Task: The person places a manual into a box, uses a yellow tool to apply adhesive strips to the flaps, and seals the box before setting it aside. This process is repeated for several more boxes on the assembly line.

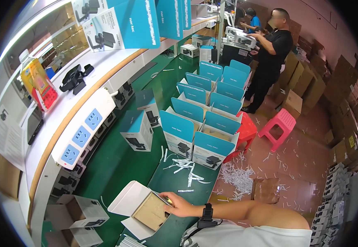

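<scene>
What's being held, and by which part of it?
The right hand seems to hold a small, partly yellow item; the gripped part is hidden, so can't tell.

Fairly bright, even indoor light is spreading over the scene, and the long white-topped desk with a tan edge [111,59] is reflecting it strongly. At the upper left, a curved white strip [19,37] is glaring, with bluish fringing beside it. Shade is dimming the white printed cardboard boxes [67,180] beneath the desk. The reddish-brown tiled floor [300,158] is catching a faint pale sheen. Fisheye distortion is bowing the desk's edge, and black vignetting is swallowing the corners. The open white cardboard box with a tan insert [149,210] is showing clearly, while the far background is looking softer.
</scene>
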The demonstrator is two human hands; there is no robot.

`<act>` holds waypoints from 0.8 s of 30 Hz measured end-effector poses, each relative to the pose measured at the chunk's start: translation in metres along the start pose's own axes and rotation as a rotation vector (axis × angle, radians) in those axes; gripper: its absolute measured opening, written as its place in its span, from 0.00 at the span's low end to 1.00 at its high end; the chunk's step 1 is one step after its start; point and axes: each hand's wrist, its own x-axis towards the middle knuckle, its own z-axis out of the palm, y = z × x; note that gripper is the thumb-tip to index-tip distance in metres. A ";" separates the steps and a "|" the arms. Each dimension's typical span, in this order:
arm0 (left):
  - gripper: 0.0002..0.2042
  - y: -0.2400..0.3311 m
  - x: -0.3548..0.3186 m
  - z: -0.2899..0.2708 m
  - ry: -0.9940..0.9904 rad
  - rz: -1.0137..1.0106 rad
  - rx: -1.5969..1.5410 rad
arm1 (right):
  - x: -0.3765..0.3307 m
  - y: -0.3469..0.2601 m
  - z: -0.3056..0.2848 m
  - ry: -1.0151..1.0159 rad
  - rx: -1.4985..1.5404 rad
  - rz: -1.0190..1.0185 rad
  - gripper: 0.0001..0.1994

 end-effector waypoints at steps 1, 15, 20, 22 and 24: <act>0.26 0.045 0.008 0.031 0.058 0.036 -0.124 | 0.004 -0.011 0.005 -0.050 0.059 0.021 0.28; 0.33 0.141 0.011 0.183 -0.753 0.342 0.464 | -0.005 -0.028 -0.006 -0.172 -0.019 -0.134 0.34; 0.38 0.069 -0.043 0.170 -0.640 0.092 0.173 | 0.008 -0.028 -0.075 -0.415 0.469 0.217 0.31; 0.42 0.027 -0.072 0.173 -0.731 -0.066 0.274 | 0.027 -0.063 -0.077 -0.200 0.379 0.405 0.31; 0.43 0.043 -0.070 0.214 -0.559 -0.017 0.241 | 0.028 -0.046 -0.046 -0.242 0.286 0.360 0.30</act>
